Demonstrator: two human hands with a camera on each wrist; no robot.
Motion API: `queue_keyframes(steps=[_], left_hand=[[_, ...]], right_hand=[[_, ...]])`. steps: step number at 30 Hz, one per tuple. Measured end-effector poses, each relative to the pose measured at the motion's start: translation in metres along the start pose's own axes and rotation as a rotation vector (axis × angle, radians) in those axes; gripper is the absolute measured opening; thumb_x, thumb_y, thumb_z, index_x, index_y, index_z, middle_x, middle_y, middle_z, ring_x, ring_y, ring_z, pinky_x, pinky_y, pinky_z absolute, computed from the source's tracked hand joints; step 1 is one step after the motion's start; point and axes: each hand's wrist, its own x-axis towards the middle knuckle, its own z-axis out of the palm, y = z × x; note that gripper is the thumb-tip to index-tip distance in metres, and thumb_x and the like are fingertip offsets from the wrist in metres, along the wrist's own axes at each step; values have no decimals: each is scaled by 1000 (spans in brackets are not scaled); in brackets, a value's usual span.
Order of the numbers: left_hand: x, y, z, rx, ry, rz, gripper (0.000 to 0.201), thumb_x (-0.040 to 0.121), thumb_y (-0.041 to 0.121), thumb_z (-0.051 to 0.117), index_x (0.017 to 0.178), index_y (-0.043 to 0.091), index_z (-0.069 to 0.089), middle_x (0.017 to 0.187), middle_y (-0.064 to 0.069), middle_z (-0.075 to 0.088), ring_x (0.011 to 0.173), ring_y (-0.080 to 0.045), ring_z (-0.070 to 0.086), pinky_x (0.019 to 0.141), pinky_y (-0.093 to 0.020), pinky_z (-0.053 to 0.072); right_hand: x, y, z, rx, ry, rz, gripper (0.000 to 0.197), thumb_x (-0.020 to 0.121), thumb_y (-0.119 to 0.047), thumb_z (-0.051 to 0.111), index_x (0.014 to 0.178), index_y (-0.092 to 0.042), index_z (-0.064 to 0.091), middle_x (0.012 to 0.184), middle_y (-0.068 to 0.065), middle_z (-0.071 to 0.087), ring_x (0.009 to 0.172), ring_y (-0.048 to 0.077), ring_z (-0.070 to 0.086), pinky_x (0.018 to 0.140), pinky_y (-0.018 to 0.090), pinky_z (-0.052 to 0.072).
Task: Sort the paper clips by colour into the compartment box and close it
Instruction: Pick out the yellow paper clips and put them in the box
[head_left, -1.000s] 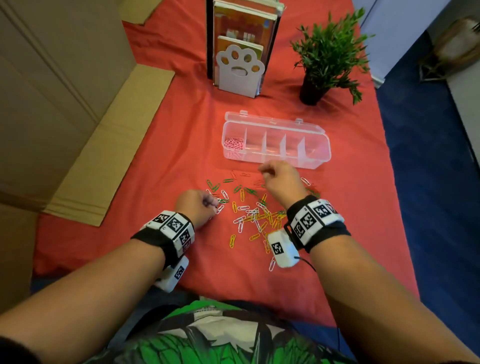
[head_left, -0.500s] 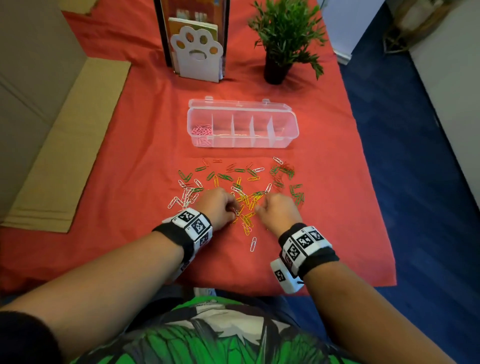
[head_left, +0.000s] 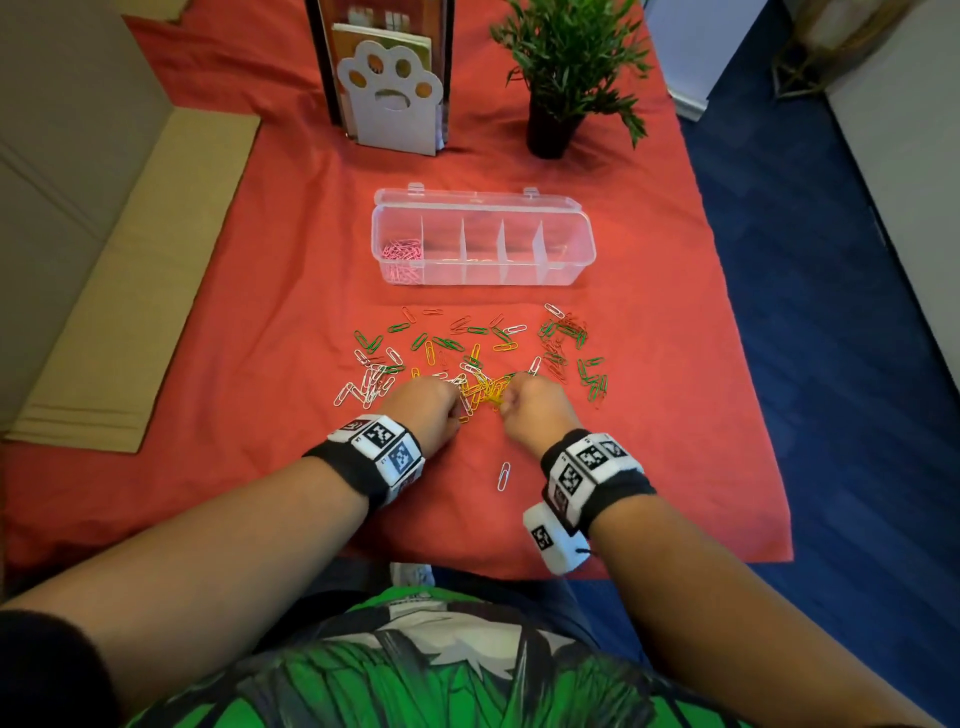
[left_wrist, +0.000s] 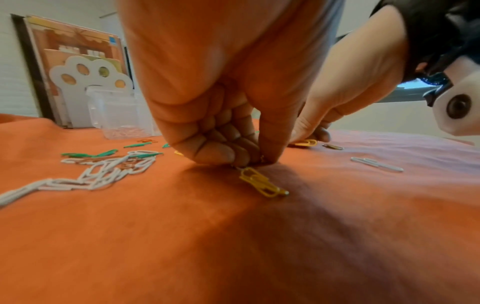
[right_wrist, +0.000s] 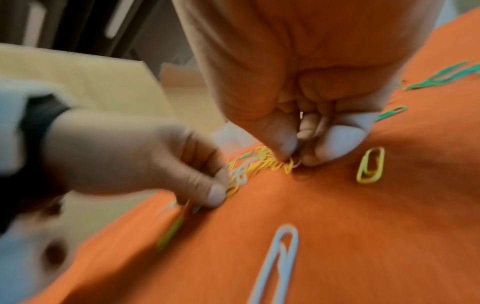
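A clear compartment box (head_left: 483, 244) stands open on the red cloth, with pink clips (head_left: 401, 252) in its leftmost compartment. Loose clips lie in front of it: white (head_left: 366, 387), green (head_left: 571, 332) and a yellow heap (head_left: 485, 387). My left hand (head_left: 447, 410) is curled at the heap's left edge, pinching yellow clips (left_wrist: 259, 181) against the cloth. My right hand (head_left: 511, 408) is curled at the heap's right edge, thumb and fingers pinching yellow clips (right_wrist: 283, 164). A single white clip (head_left: 503, 475) lies between my wrists.
A paw-shaped bookend with books (head_left: 392, 88) and a potted plant (head_left: 566, 67) stand behind the box. Folded cardboard (head_left: 130, 291) lies on the left. The cloth's right edge (head_left: 737, 312) drops to a blue floor.
Both hands have come together at the yellow heap in front of me, the right one drawn back from near the box. The view has tilted down.
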Motion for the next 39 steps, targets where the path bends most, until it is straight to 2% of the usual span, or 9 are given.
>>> queue_keyframes(steps=[5,10,17,21,23,26,28,35,39], left_hand=[[-4,-13,0,-218,78,-39,5,76,13,58,76,17,59,83,-8,65,83,-26,60,72,-29,43],[-7,-20,-6,-605,71,-243,23,80,4,53,83,27,57,62,1,56,58,-19,51,61,-25,42],[-8,-14,-19,-1126,-57,-565,29,84,-5,30,69,15,44,64,-5,45,51,-17,46,35,-14,43],[-11,-13,-22,-1027,-101,-610,24,82,-1,37,61,10,43,60,-7,40,46,-18,44,38,-16,42],[-10,-17,-21,-749,-123,-546,25,83,13,49,58,10,47,61,-10,47,46,-21,48,49,-22,43],[-17,-20,-19,-143,-118,-378,35,76,45,63,70,10,62,78,-8,66,77,-26,62,69,-29,48],[-21,-22,-14,-12,-95,-317,42,70,51,68,78,10,68,85,-9,70,85,-26,64,73,-31,50],[-15,-23,-6,-80,-101,-233,14,78,22,60,80,13,71,87,-9,72,90,-24,65,78,-27,48],[-7,-32,-11,-569,-137,-335,15,84,24,59,73,14,64,61,-3,60,48,-14,52,53,-22,40]], right_hand=[[9,9,-20,429,37,97,14,85,-11,53,89,-23,59,64,-4,56,61,14,54,69,29,46],[12,17,-26,440,103,80,26,83,-4,49,77,-25,63,82,11,68,83,31,65,84,42,51],[7,17,-23,122,137,95,12,84,-15,59,88,-6,65,96,15,69,95,29,62,78,27,44],[10,4,-9,-7,137,12,20,82,-11,57,100,-2,59,112,19,56,102,35,57,86,37,47],[11,-1,-4,-33,142,-28,21,82,-7,53,102,-2,56,112,19,50,99,38,57,86,42,50],[15,-10,-7,-61,111,-67,24,83,-3,47,105,2,54,113,20,52,101,37,57,88,40,48],[20,-14,-15,-62,98,-79,24,84,-2,46,106,3,54,110,22,59,103,35,57,86,35,46],[31,-20,-44,30,-17,-52,36,85,-5,50,117,-17,61,92,6,60,99,26,61,81,26,45],[40,-25,-48,335,-51,37,21,89,-8,47,94,-20,64,68,-5,53,56,10,50,44,17,40]])
